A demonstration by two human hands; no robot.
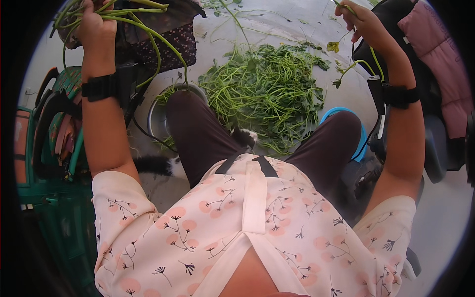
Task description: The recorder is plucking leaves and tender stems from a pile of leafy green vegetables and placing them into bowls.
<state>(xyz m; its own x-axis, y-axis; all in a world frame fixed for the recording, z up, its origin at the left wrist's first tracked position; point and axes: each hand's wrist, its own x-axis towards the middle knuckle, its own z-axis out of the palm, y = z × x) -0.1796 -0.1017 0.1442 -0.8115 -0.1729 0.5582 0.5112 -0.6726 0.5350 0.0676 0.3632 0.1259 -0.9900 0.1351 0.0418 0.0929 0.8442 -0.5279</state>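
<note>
My left hand (97, 23), raised at the upper left, is closed around a bunch of long green stems (148, 28) that hang down towards my knee. At the upper right my right hand (362, 24) holds a thin green vine (376, 61) between its fingers, with a few small leaves and one yellowed leaf (333, 46) near it. On the floor between and beyond my knees lies a large heap of leafy green vines (263, 92). A metal basin (154, 120) with some cut stems is partly hidden behind my left knee.
A black and white cat (245, 138) is between my legs. A blue plastic basin (363, 143) stands behind my right knee. Green plastic furniture (55, 211) is at the left, a dark flowered cloth (163, 48) at the upper left, and a pink padded cover (432, 48) at the right.
</note>
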